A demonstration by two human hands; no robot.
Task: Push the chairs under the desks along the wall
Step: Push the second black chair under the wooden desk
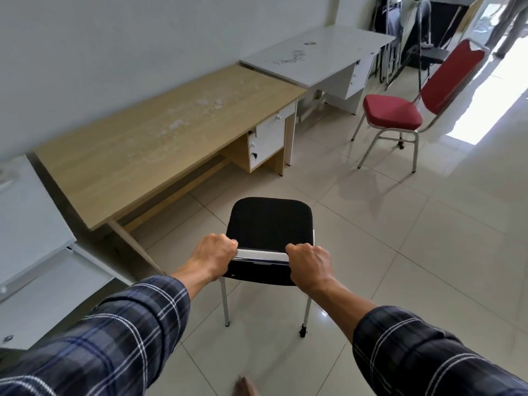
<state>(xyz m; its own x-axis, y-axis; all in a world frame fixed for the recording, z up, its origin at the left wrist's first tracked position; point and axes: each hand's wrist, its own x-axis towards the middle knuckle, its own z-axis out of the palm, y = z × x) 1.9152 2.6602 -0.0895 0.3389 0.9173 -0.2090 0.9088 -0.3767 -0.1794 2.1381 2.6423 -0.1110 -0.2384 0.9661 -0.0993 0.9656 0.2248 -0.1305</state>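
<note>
A black chair (270,224) with a padded seat and thin metal legs is seen from above and behind, standing on the pale tiled floor (400,252) in open space, out from the desks and not under any of them. Its top back rail is grasped at both ends: the left hand (215,257) is clenched around the left end and the right hand (310,264) around the right end, both arms in plaid sleeves (120,335). Ahead and to the left, a wooden desk (148,144) is set against the wall, its white drawer unit (267,144) filling the right part of the space beneath, the rest of that space open. A white desk (317,52) adjoins it farther along the wall, and another white surface (25,212) is seen at the near left. A red chair (397,110) with a metal frame is placed well apart, out in front of the white desk, turned side-on. Folded stands and dark panels are leaned in the far corner.
</note>
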